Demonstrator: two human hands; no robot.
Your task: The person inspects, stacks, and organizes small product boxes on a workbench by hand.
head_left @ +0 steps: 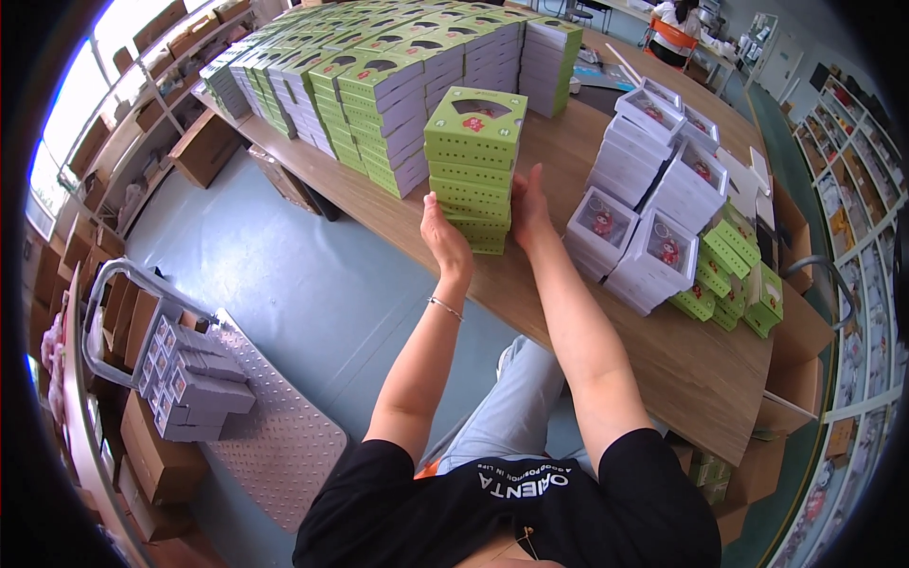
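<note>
A short stack of green boxes (472,148) stands upright near the front edge of the wooden table (559,312). The top box has a dark curved window and a small red figure on it. My left hand (445,237) lies along the stack's left side, fingers pointing up. Against the right side rests my right hand (530,208), its thumb raised and most of its fingers hidden behind the boxes. Between them, the two hands hold the lower part of the stack. White boxes with clear windows (653,194), showing red keyring figures, stand to the right of my right hand.
Rows of stacked green and white boxes (379,80) fill the table's far left. Flat green sleeves (729,265) lie piled at the right. A platform trolley (275,426) carrying white boxes stands on the floor at left. Shelves line both sides; a seated person (674,24) is far back.
</note>
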